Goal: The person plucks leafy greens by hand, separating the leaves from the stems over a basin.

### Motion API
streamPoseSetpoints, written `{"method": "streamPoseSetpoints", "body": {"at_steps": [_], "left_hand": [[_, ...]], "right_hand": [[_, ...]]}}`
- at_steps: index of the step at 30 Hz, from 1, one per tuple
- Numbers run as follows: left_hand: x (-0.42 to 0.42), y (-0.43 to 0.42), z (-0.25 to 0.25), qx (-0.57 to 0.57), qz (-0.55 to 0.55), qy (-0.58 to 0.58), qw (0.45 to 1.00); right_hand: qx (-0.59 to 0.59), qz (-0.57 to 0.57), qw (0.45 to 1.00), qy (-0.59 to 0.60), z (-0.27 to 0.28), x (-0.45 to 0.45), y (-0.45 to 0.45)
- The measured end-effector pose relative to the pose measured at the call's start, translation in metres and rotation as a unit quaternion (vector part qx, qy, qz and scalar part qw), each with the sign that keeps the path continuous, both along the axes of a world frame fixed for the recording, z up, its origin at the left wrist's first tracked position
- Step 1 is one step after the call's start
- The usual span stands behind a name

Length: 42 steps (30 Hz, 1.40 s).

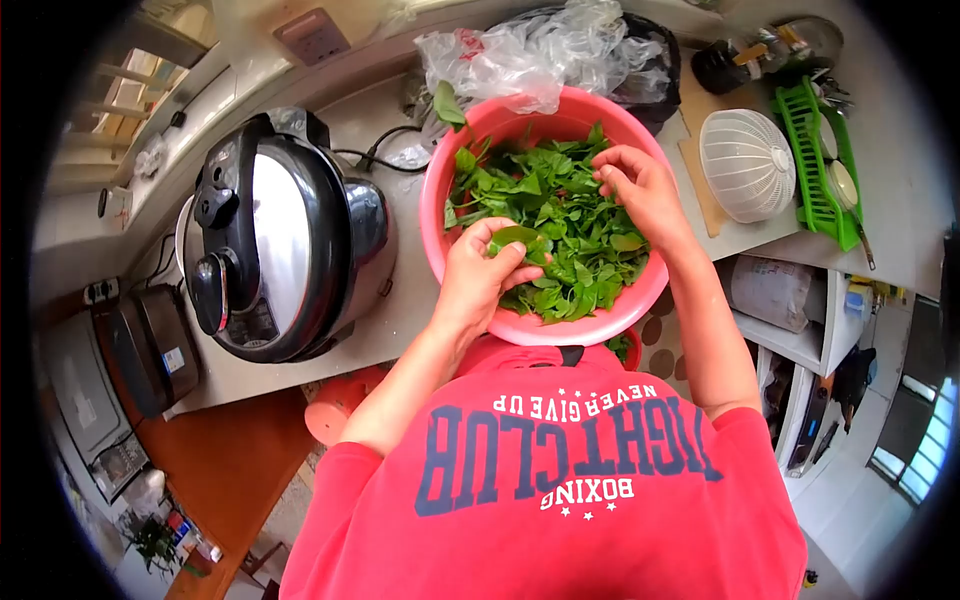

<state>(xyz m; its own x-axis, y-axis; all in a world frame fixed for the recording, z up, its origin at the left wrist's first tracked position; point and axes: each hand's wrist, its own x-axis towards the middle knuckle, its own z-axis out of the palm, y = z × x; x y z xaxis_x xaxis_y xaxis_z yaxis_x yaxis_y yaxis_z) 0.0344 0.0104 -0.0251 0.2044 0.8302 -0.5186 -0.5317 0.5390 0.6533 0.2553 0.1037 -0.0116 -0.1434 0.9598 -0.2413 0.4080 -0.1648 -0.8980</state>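
A pink basin [437, 215] holds a heap of loose green leaves [570, 215]. Above its near left part, my left hand [480, 268] is closed in a pinch on a green leaf [515, 238] between thumb and fingers. My right hand [645, 190] hovers at the basin's right side, over the leaves. Its fingers are curled together, and whatever they may pinch is too small to make out. One larger leaf [448, 104] lies over the basin's upper left rim.
A pressure cooker [285, 240] stands to the left, its cord [375, 155] running toward the basin. Crumpled plastic bags [550, 55] lie behind the basin. To the right are an overturned white strainer basket [747, 165] and a green dish rack [808, 165]. A red stool [335, 408] is below the counter.
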Motion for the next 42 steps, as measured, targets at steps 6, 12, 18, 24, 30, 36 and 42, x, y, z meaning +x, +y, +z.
{"method": "streamPoseSetpoints", "body": {"at_steps": [6,12,18,24,30,36,42], "left_hand": [[-0.01,-0.002,0.0,-0.016,-0.022,0.006,1.0],[-0.011,-0.004,0.004,-0.023,-0.038,-0.003,0.999],[-0.014,-0.005,0.012,-0.062,-0.05,-0.067,0.995],[-0.015,-0.009,0.003,-0.055,-0.087,-0.051,0.993],[-0.008,-0.014,-0.001,-0.017,-0.145,-0.008,0.989],[-0.004,-0.016,-0.005,-0.007,-0.149,0.0,0.989],[-0.007,-0.017,-0.006,0.04,-0.146,0.033,0.988]], "right_hand": [[0.172,0.097,0.963,-0.181,-0.026,-0.019,0.017],[0.253,0.136,0.912,-0.293,-0.055,-0.033,0.039],[0.166,0.206,0.843,-0.468,-0.071,-0.044,0.041],[0.178,0.119,0.925,-0.314,-0.045,-0.024,0.031],[0.088,0.021,0.993,-0.079,-0.033,0.005,0.007],[-0.023,-0.031,0.999,0.025,-0.01,0.013,-0.017],[-0.088,-0.013,0.963,0.254,-0.004,0.027,-0.039]]}}
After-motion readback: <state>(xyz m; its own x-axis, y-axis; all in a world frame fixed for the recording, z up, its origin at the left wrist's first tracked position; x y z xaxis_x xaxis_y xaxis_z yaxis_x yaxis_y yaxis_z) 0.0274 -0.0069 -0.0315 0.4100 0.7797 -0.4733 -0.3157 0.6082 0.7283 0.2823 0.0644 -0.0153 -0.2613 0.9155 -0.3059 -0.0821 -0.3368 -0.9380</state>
